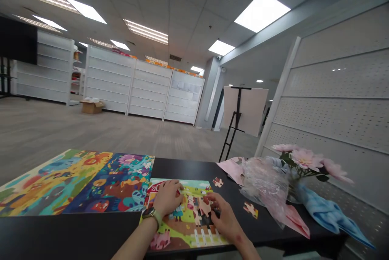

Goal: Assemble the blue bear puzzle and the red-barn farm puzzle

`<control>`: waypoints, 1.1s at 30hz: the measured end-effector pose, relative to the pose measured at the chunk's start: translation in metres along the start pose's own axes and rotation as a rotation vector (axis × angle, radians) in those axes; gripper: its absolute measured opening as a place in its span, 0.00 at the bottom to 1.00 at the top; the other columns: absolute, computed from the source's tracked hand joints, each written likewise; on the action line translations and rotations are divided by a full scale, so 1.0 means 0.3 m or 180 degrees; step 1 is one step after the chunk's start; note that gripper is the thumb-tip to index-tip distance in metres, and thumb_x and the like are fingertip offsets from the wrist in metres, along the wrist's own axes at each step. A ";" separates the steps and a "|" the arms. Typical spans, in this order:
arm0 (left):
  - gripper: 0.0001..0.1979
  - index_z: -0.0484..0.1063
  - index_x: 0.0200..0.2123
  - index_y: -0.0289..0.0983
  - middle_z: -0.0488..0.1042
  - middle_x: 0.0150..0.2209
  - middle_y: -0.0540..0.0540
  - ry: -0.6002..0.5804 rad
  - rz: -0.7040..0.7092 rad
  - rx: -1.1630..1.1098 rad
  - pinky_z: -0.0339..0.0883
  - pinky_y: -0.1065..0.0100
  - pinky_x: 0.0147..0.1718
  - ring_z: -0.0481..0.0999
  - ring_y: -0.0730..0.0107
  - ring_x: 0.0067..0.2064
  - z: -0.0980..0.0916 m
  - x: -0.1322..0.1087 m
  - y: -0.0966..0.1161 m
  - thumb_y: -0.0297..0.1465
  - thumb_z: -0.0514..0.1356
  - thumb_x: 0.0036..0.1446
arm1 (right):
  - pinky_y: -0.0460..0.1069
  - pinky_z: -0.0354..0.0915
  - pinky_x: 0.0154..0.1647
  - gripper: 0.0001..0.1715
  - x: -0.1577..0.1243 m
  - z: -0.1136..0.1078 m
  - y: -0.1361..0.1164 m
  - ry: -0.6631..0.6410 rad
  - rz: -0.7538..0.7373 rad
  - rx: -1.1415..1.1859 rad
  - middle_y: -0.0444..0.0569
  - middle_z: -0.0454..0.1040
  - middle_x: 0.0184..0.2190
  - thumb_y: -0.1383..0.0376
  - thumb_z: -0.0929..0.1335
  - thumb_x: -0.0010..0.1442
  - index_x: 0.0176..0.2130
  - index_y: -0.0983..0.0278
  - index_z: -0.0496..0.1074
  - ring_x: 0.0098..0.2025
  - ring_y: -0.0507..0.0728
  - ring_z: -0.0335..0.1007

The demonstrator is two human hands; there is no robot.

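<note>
A farm-scene jigsaw puzzle [185, 237] with a red barn, cows and a white fence lies on the black table [173, 166]. My left hand [168, 198], with a watch on its wrist, rests on the puzzle's upper left part. My right hand [220, 216] lies over the cow figures, fingers curled. Whether it holds a piece is hidden. Two loose jigsaw pieces sit to the right, one [217, 182] near the puzzle's top corner and one [251, 210] further right.
A large colourful printed puzzle [75, 183] lies left of the table. Crumpled clear plastic [264, 183], pink paper [232, 169], pink flowers [306, 160] and blue wrapping [328, 211] crowd the table's right side. A perforated white wall panel [334, 102] stands beyond them.
</note>
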State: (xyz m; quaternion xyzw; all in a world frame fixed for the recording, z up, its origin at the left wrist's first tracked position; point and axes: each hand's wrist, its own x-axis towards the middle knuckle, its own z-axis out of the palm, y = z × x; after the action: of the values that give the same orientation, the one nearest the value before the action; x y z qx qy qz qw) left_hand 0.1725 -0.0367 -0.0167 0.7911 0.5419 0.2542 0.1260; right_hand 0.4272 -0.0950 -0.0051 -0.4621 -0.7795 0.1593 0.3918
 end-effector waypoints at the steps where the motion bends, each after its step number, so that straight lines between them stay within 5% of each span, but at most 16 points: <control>1: 0.16 0.76 0.47 0.46 0.72 0.58 0.47 -0.0002 -0.0002 0.0001 0.52 0.56 0.60 0.65 0.56 0.60 0.000 0.000 0.000 0.33 0.55 0.55 | 0.51 0.71 0.49 0.29 0.000 0.000 0.003 0.0026 0.0011 0.0073 0.53 0.74 0.51 0.73 0.62 0.47 0.48 0.60 0.73 0.53 0.60 0.71; 6: 0.16 0.76 0.45 0.46 0.72 0.57 0.48 0.0016 -0.0002 0.0016 0.53 0.56 0.59 0.67 0.56 0.60 -0.003 -0.001 0.005 0.34 0.56 0.55 | 0.50 0.71 0.43 0.22 0.009 -0.014 0.058 0.0387 0.0279 0.0622 0.54 0.75 0.49 0.69 0.63 0.48 0.43 0.61 0.75 0.51 0.61 0.73; 12: 0.16 0.76 0.46 0.46 0.72 0.58 0.48 0.0007 0.0019 0.0030 0.54 0.57 0.59 0.67 0.57 0.60 -0.005 -0.001 0.006 0.34 0.56 0.55 | 0.49 0.68 0.33 0.19 0.010 -0.023 0.130 0.0648 0.0802 0.0893 0.46 0.74 0.26 0.63 0.66 0.49 0.42 0.65 0.76 0.30 0.57 0.72; 21: 0.15 0.76 0.46 0.47 0.72 0.57 0.48 0.0010 0.0008 0.0016 0.52 0.57 0.60 0.66 0.57 0.61 0.000 0.001 0.005 0.34 0.55 0.56 | 0.52 0.69 0.45 0.20 0.007 -0.002 0.085 0.0667 0.0793 -0.0355 0.52 0.79 0.43 0.61 0.65 0.53 0.45 0.61 0.76 0.46 0.62 0.74; 33: 0.15 0.76 0.44 0.46 0.73 0.56 0.48 0.0104 0.0033 -0.0099 0.53 0.56 0.59 0.66 0.56 0.60 0.013 0.005 -0.007 0.34 0.57 0.54 | 0.49 0.67 0.41 0.13 0.005 0.007 -0.006 0.0000 0.0271 -0.0499 0.48 0.78 0.37 0.65 0.64 0.56 0.40 0.61 0.75 0.39 0.58 0.74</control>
State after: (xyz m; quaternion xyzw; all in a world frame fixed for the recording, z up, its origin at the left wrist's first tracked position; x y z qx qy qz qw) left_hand 0.1732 -0.0343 -0.0205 0.7876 0.5358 0.2762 0.1281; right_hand 0.4242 -0.0944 -0.0047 -0.5241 -0.7692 0.1143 0.3472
